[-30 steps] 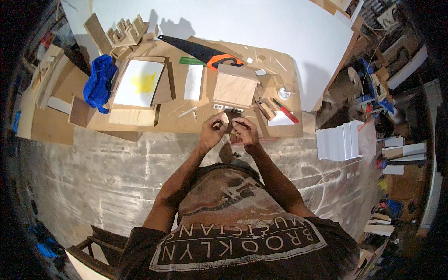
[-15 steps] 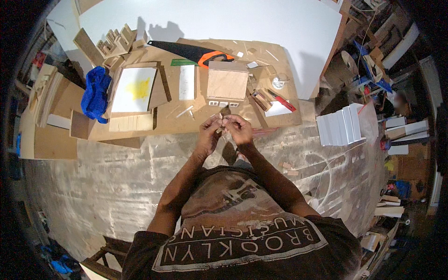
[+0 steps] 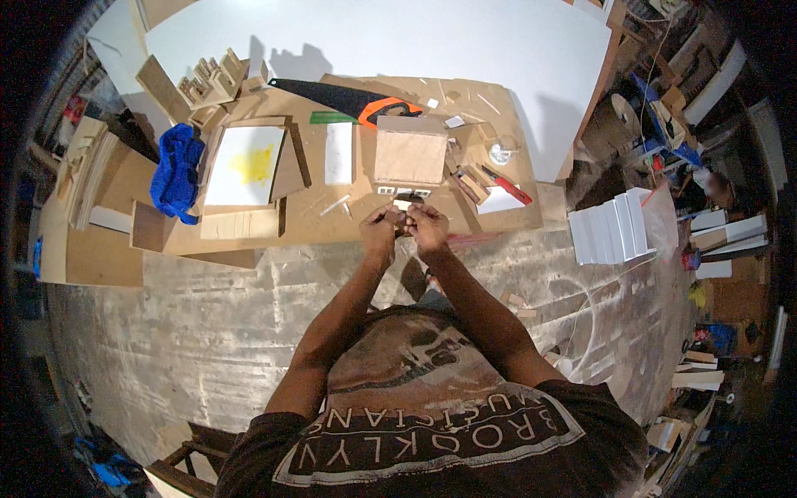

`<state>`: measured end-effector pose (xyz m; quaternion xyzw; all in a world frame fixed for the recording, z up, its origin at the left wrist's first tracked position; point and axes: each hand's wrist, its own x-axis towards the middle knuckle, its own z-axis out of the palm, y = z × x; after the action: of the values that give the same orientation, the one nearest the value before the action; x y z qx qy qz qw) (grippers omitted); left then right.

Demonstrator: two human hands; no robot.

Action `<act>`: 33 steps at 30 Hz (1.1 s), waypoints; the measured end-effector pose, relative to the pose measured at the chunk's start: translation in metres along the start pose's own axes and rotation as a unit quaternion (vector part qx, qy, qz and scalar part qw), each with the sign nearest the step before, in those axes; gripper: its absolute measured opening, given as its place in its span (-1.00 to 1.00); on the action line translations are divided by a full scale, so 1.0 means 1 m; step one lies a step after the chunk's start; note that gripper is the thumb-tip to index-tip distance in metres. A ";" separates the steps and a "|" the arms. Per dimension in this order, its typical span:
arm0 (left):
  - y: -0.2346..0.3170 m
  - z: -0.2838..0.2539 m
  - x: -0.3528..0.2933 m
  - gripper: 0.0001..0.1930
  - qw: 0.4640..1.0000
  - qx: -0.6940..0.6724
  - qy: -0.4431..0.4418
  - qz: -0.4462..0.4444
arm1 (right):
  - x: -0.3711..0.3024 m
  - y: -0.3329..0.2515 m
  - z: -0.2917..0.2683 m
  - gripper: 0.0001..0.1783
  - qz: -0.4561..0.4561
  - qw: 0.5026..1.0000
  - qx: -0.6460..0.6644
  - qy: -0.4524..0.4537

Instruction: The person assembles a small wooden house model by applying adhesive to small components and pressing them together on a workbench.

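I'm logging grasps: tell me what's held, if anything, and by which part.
A pale piece, by its near side, between the left grip and right grip; the exact contacts are too small to make out.

"What stands ahead of our left hand point(image 3: 379, 228) and right hand point(image 3: 429, 226)?"

"The wooden box point(image 3: 409, 158), with the saw point(image 3: 324, 98) just behind it."

"Can we pass beside it?"

"Left, through a narrow gap before the white strip point(image 3: 339, 153); right, wood pieces point(image 3: 470, 189) and a red tool point(image 3: 508, 185) crowd us."

The right hand point(image 3: 428, 226) is nearer the left hand point(image 3: 379, 227) than a second ago, the small pale piece point(image 3: 403, 205) now turned crosswise.
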<state>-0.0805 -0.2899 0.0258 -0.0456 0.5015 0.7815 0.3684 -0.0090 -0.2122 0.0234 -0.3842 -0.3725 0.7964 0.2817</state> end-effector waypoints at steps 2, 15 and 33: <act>-0.006 0.010 0.010 -0.88 1.000 -0.010 0.005 -0.001 | 0.015 0.004 -0.002 -0.94 0.000 1.000 0.002 0.015; -0.035 0.009 0.049 -0.92 0.999 -0.021 0.020 0.027 | 0.067 0.038 -0.011 -0.91 -0.065 0.994 0.005 0.093; -0.045 0.010 0.062 -0.89 0.998 -0.013 0.034 0.058 | 0.062 0.021 -0.002 -0.91 -0.070 0.987 -0.058 0.131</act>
<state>-0.0945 -0.2387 -0.0309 -0.0478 0.5054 0.8059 0.3047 -0.0449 -0.1780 -0.0190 -0.4736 -0.4043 0.6944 0.3605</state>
